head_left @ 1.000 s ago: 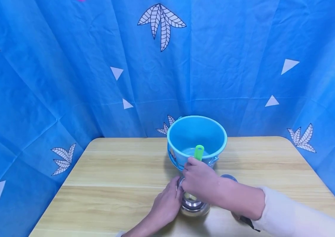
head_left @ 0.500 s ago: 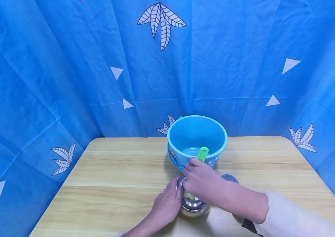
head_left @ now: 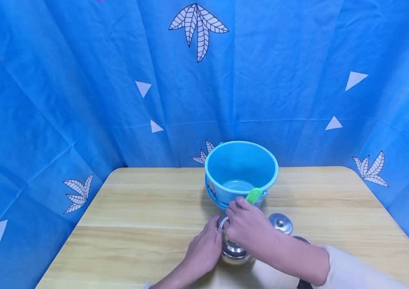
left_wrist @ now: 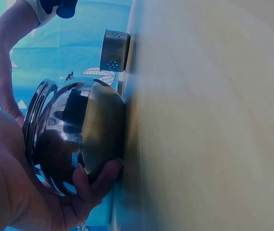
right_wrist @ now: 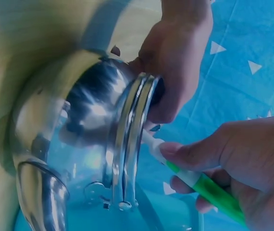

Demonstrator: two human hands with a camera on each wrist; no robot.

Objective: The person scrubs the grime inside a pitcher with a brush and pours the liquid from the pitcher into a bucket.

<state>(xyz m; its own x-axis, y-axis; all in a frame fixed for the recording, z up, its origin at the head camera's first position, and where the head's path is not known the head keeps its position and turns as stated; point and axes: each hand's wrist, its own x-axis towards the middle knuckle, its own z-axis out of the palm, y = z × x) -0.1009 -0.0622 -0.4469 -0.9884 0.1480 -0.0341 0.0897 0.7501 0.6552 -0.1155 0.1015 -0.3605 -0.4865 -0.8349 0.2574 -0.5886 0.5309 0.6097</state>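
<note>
A shiny stainless-steel teapot (head_left: 234,257) stands on the table in front of the bucket; its spout shows at lower left in the right wrist view. My left hand (head_left: 203,249) grips the teapot from its left side, thumb at the rim and fingers curled low round the body (left_wrist: 65,134). My right hand (head_left: 249,224) pinches the green and white handle of a brush (right_wrist: 214,192) over the teapot's mouth. The handle slants away to the right, and the white end enters the opening. The brush head is hidden inside.
A light-blue bucket (head_left: 213,182) stands just behind the teapot. To the right lie a round steel lid (head_left: 281,223) and a perforated steel strainer (left_wrist: 114,50), partly covered by my right forearm in the head view. A blue patterned curtain (head_left: 280,80) hangs behind the table.
The brush handle has swung to the right and lowered slightly with my right hand. My right forearm has shifted, uncovering more of the lid. My left hand and the teapot stay in place.
</note>
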